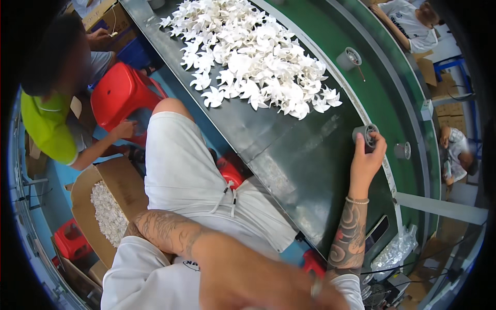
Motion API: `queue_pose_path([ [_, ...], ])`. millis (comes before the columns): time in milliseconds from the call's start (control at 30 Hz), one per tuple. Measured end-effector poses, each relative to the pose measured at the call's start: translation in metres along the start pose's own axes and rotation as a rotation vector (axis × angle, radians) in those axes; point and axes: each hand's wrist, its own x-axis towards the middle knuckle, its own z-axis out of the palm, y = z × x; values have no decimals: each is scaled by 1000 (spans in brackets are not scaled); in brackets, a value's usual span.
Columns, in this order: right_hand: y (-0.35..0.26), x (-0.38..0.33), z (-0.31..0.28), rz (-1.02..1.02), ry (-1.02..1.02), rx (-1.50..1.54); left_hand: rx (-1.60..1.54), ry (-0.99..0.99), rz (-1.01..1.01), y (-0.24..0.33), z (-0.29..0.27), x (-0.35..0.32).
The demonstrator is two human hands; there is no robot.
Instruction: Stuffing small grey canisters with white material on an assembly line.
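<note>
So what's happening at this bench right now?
A seated person reaches out with the right hand and grips a small grey cylindrical part at the edge of the green conveyor belt. The left hand sits close to the camera, blurred. A big pile of white pinwheel-shaped pieces lies on the dark worktable.

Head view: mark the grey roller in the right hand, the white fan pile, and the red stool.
grey roller [366, 135], head view, its ribbed face.
white fan pile [253, 51], head view, pile middle.
red stool [120, 93], head view, seat top.

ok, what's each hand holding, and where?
Right hand grips a small grey cylindrical part by its side, fingers wrapped around. Left hand: close, blurred, cannot tell.
</note>
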Motion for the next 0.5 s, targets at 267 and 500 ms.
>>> queue_pose_path([
  [267,41,36,15,42,-2,56,-521,-385,51,-12,13,-21],
  [500,37,72,43,-113,144,-485,-618,-466,314,-22,20,-20],
])
